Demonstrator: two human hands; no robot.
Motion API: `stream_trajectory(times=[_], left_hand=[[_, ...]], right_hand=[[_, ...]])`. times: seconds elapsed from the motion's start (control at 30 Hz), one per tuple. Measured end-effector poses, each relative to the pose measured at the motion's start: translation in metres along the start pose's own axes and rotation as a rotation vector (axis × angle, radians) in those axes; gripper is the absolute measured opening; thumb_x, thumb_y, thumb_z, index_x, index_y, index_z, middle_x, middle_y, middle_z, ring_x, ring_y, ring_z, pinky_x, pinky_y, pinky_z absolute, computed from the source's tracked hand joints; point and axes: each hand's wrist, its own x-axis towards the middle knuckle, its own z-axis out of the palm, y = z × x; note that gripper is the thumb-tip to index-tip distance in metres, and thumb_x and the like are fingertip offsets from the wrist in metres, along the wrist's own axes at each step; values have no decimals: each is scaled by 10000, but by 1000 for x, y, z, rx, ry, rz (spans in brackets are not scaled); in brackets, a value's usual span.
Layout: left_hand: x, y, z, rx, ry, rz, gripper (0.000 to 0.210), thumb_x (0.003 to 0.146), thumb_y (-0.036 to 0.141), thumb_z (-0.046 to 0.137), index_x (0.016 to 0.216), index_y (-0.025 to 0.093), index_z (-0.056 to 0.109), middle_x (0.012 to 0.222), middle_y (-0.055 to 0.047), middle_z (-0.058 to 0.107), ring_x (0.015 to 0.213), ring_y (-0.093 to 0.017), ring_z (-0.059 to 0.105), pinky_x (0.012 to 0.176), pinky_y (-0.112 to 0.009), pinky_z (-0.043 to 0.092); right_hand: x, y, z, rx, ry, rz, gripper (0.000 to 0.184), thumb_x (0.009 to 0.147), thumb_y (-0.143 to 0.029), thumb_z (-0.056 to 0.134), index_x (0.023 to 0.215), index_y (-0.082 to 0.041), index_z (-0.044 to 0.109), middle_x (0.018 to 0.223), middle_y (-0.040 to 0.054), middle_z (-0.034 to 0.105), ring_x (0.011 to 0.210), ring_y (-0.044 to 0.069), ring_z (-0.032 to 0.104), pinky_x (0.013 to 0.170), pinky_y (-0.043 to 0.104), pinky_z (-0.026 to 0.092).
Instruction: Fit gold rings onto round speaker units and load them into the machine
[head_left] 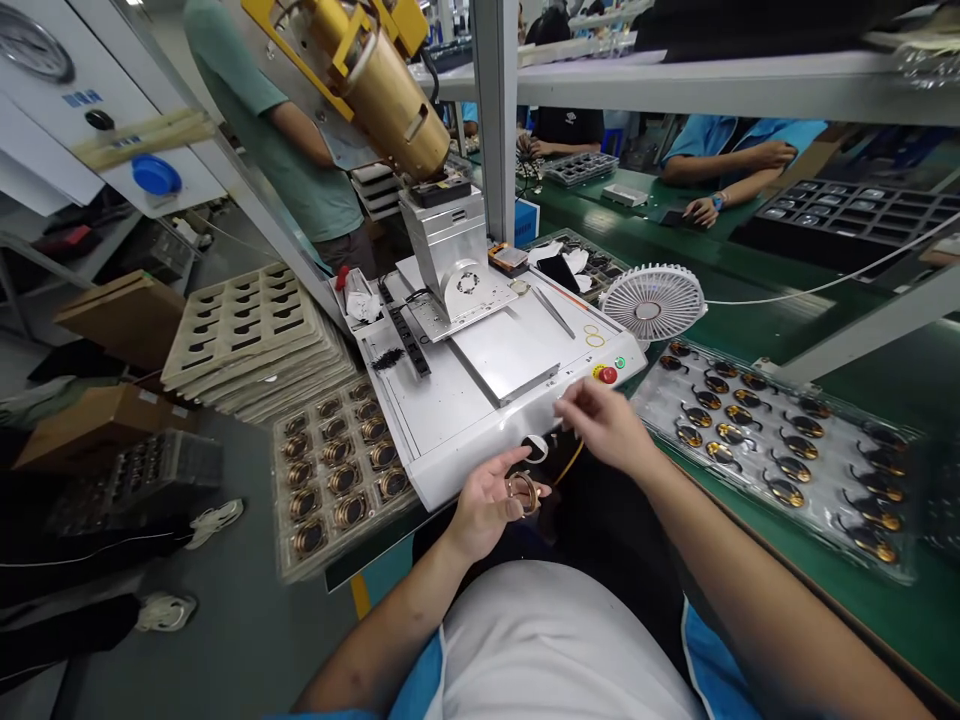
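Note:
My left hand (487,505) is closed around a gold-coloured metal ring, like a watch case (523,493), held low in front of the machine's front edge. Just beyond the left fingertips shows a white ring (538,458); whether the hand touches it I cannot tell. My right hand (606,425) hovers to the right, thumb and fingers pinched together. Anything between those fingertips is too small to make out. Behind both hands is a white press-like machine (442,455) with a flat metal plate (510,350) on its bed.
Left of the machine lies a tray of round gold-rimmed parts (285,500), beside stacked moulded trays (247,350). To the right are a clear tray of dark parts with straps (817,500) and a white fan (652,305). Tweezers (553,312) and a red button (608,375) are close by.

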Motion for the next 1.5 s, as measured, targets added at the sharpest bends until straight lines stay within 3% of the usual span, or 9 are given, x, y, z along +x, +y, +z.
stream_trajectory(times=[0.13, 0.23, 0.43, 0.53, 0.63, 0.93, 1.27, 1.4, 1.5], left_hand=[[-8, 1, -4, 89, -29, 50, 1031, 539, 448, 1029, 1423, 128, 606, 942, -141, 801, 908, -255, 758, 808, -325, 563], [-18, -3, -9, 195, -56, 115, 1084, 563, 432, 1025, 1492, 154, 543, 1087, -181, 788, 935, -263, 755, 809, -345, 585], [-34, -16, -14, 697, -18, 399, 1130, 650, 333, 992, 1600, 346, 381, 1740, -232, 178, 1081, -312, 762, 838, -406, 666], [-31, -20, -11, 1056, -95, 452, 1186, 729, 332, 939, 1656, 381, 201, 1744, -211, 182, 1177, -339, 733, 945, -472, 663], [-22, -22, -7, 1298, -219, 418, 1215, 766, 314, 903, 1678, 335, 100, 1730, -197, 245, 1413, -424, 559, 1095, -561, 579], [-11, -24, -6, 720, -258, 411, 988, 604, 356, 1005, 1464, 272, 525, 1734, -266, 160, 1030, -312, 790, 807, -394, 706], [-10, -15, -17, 1221, -389, 442, 947, 751, 313, 909, 1547, 286, 397, 1685, -208, 358, 1252, -361, 700, 1006, -514, 641], [-11, -17, -16, 878, -342, 434, 957, 660, 289, 978, 1487, 289, 497, 1677, -218, 363, 1124, -316, 766, 951, -444, 665], [-10, -21, -17, 561, -196, 421, 767, 650, 312, 990, 1328, 222, 641, 1456, -196, 629, 1116, -306, 767, 952, -418, 652]], right_hand=[[60, 7, 0, 143, 227, 376, 388, 831, -457, 806, 772, -222, 503, 568, 2, 630, 408, 127, 521, 417, 238, 438], [73, 12, -1, 112, 279, 444, 416, 775, -438, 854, 797, -231, 494, 509, -10, 605, 339, 137, 479, 342, 244, 384], [-5, 9, 21, 224, 163, 360, 475, 754, -602, 844, 813, -200, 598, 568, -3, 622, 420, 130, 514, 373, 227, 388], [-51, 4, 43, 408, -21, 399, 507, 744, -632, 850, 906, -169, 721, 835, 95, 754, 684, 211, 689, 548, 288, 563], [-71, 2, 54, 522, 52, 410, 515, 760, -571, 876, 1083, -184, 770, 980, 102, 782, 817, 224, 718, 722, 333, 606], [-71, 6, 24, 484, -81, 449, 413, 818, -562, 835, 932, -167, 801, 686, 48, 705, 595, 158, 617, 563, 272, 532], [-71, 7, 25, 447, -38, 487, 447, 675, -515, 945, 903, -155, 809, 706, 53, 719, 621, 174, 656, 608, 282, 558], [-72, 8, 30, 487, 32, 487, 446, 718, -568, 905, 802, -156, 756, 613, 16, 643, 530, 124, 554, 528, 249, 477], [-73, 6, 31, 541, 14, 532, 465, 680, -568, 928, 740, -167, 699, 622, -6, 607, 534, 109, 514, 509, 234, 450]])
